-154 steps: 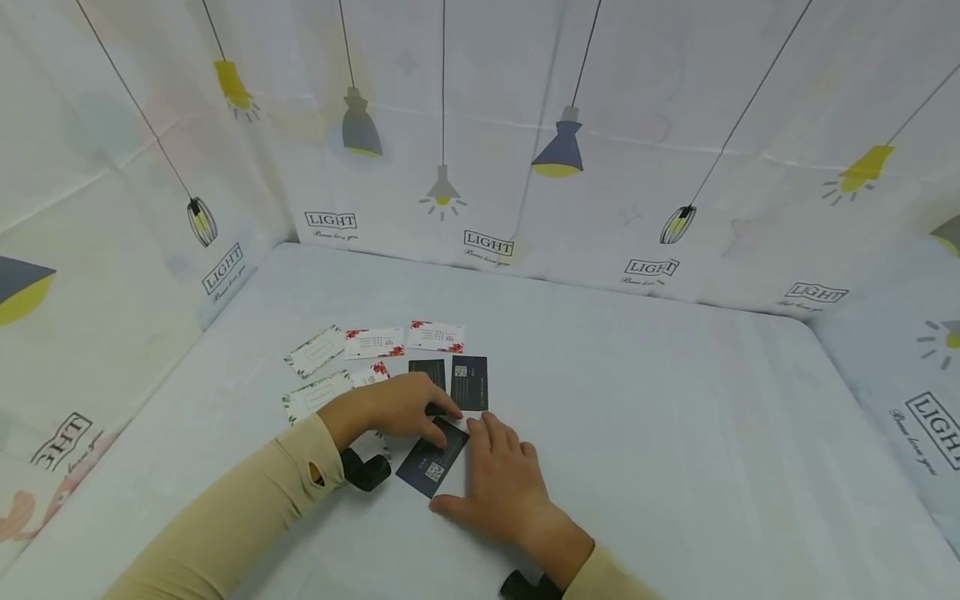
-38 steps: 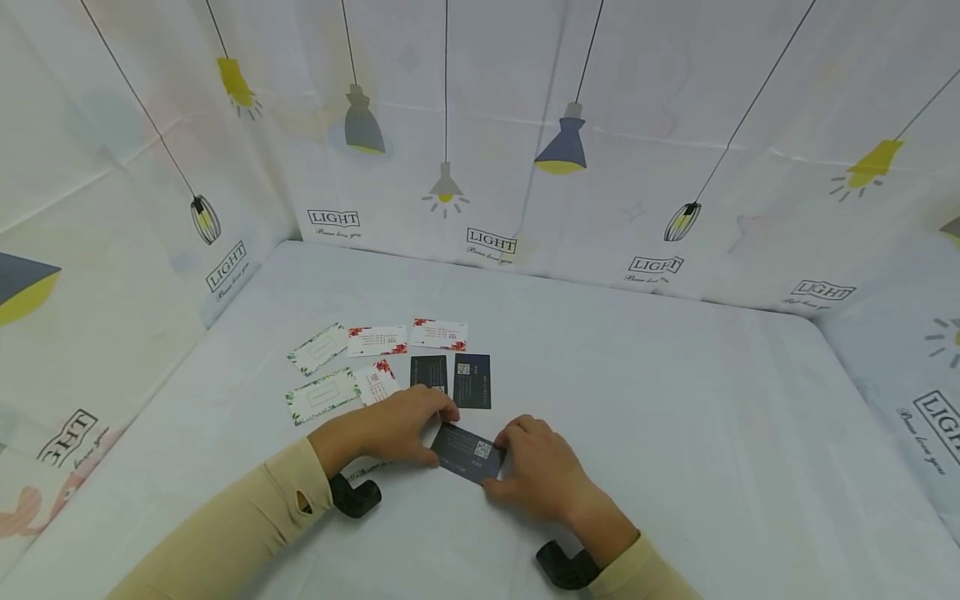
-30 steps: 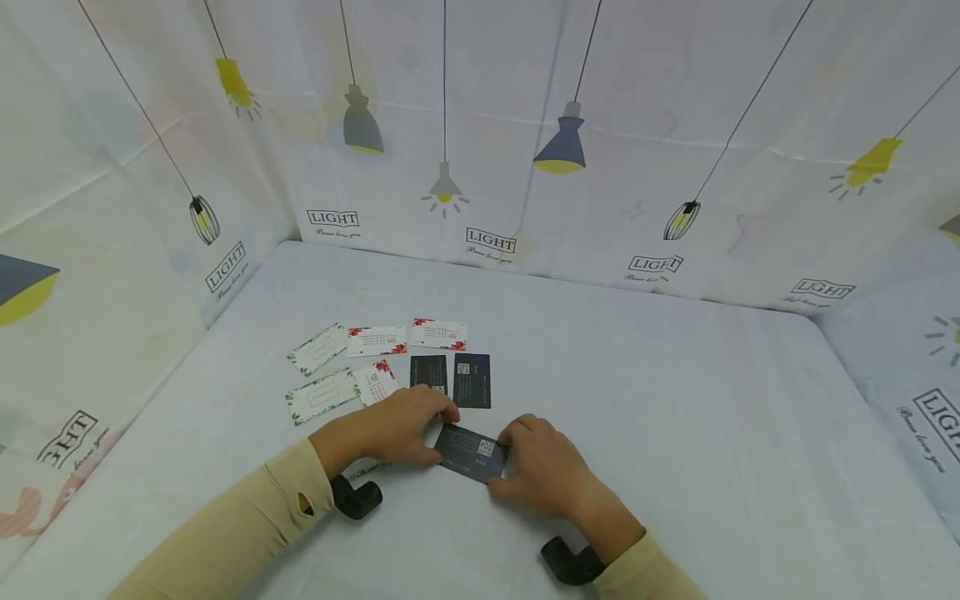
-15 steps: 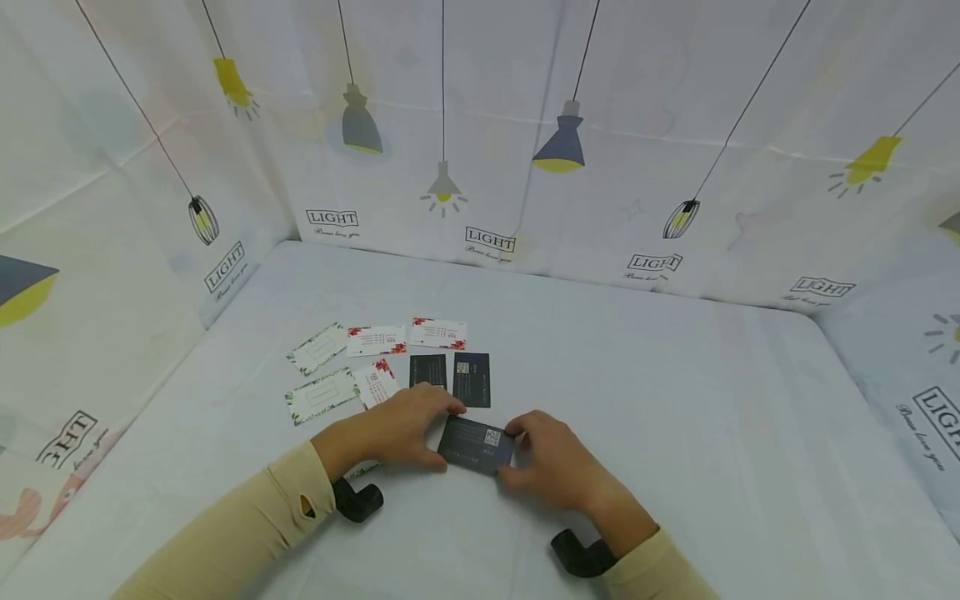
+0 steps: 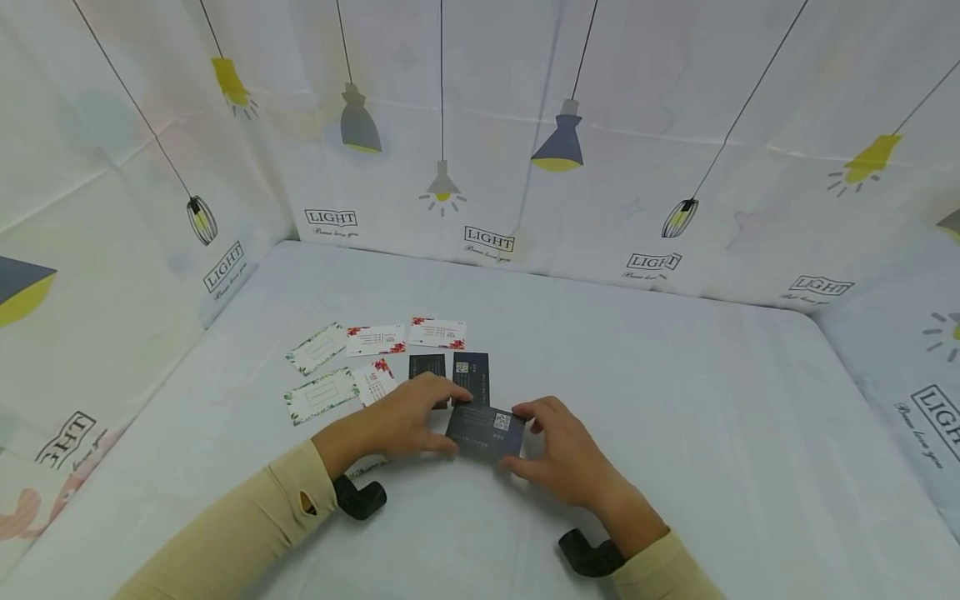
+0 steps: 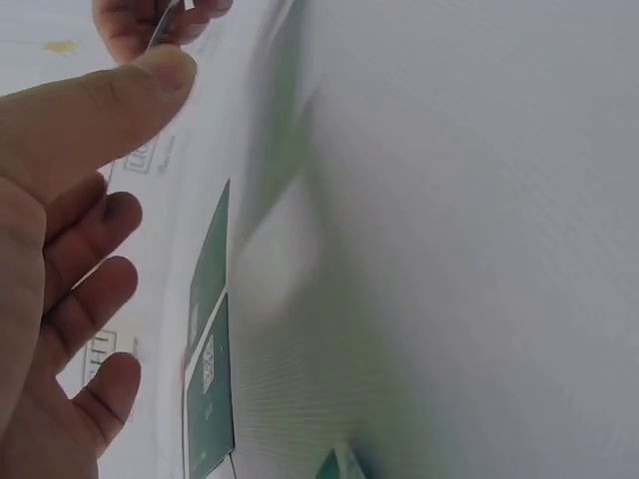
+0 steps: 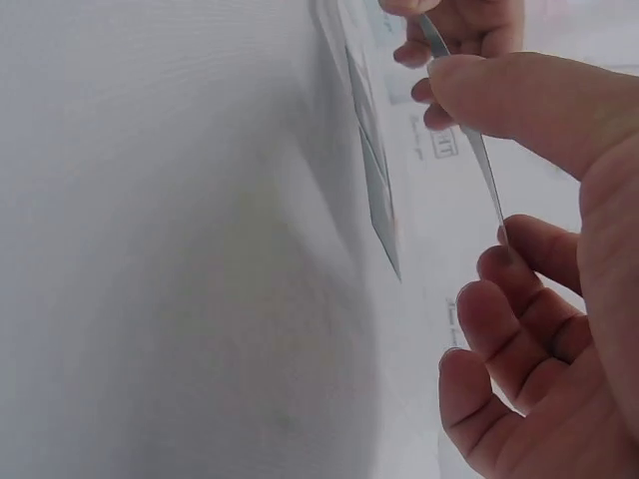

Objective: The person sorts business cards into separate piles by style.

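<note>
A dark business card (image 5: 483,431) with a QR code is held up between both hands in the head view, clear of the table in the right wrist view. My left hand (image 5: 401,417) holds its left end between thumb and fingers. At the right end, my right hand (image 5: 566,458) grips it by thumb and fingertips. In the right wrist view the card (image 7: 484,170) appears nearly edge-on and slightly bowed. Just beyond it lie two more dark cards, one (image 5: 427,365) partly behind my left hand and the other (image 5: 471,373) partly overlapped by the held card.
White cards with red flowers (image 5: 375,340) (image 5: 438,333) (image 5: 375,381) and green-leaf cards (image 5: 317,348) (image 5: 322,396) lie on the white table (image 5: 675,417) at left. Another leaf card (image 5: 367,465) shows below my left wrist. A lamp-print curtain (image 5: 480,100) stands behind.
The held card was slanted beneath my left hand, then turned lengthwise between both hands. Since then it has risen and moved away and slightly right, with both hands following.
</note>
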The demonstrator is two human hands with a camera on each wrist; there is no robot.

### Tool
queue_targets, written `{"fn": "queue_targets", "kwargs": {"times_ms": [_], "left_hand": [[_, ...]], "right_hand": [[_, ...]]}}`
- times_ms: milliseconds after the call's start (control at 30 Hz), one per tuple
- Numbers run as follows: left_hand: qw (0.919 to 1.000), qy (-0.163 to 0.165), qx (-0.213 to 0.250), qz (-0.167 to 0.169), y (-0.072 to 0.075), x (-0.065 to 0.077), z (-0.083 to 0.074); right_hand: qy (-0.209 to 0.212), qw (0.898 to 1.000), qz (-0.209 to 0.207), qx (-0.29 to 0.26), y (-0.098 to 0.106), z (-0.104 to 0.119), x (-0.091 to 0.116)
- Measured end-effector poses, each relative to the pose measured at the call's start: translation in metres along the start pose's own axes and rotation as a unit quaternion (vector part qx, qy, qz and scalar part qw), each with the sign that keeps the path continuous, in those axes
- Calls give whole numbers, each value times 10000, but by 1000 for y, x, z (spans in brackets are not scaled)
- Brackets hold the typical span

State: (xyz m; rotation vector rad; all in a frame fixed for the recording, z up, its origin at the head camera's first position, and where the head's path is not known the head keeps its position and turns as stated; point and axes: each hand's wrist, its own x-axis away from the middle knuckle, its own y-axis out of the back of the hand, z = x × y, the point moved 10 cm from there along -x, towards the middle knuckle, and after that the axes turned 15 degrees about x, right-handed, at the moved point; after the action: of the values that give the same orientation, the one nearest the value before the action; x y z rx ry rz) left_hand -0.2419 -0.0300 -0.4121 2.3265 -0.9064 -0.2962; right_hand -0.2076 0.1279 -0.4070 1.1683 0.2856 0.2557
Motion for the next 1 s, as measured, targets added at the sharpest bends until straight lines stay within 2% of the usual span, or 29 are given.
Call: {"fn": "queue_targets", "kwargs": {"times_ms": [167, 300, 500, 767, 1000], "left_hand": [[9995, 89, 297, -116, 5, -1, -1], [9989, -9, 435, -195, 8, -5, -5], [9990, -309, 241, -218, 12, -14, -10], [9979, -458, 342, -306, 19, -30, -13], [9972, -631, 226, -336, 20, -50, -15]], "right_hand": [[22, 9997, -224, -134, 8, -5, 1], [65, 9991, -368, -217, 15, -9, 1], [215, 9981, -551, -183, 25, -14, -4], [428, 9959, -796, 42, 39, -23, -14], [471, 9949, -873, 159, 48, -36, -22]]}}
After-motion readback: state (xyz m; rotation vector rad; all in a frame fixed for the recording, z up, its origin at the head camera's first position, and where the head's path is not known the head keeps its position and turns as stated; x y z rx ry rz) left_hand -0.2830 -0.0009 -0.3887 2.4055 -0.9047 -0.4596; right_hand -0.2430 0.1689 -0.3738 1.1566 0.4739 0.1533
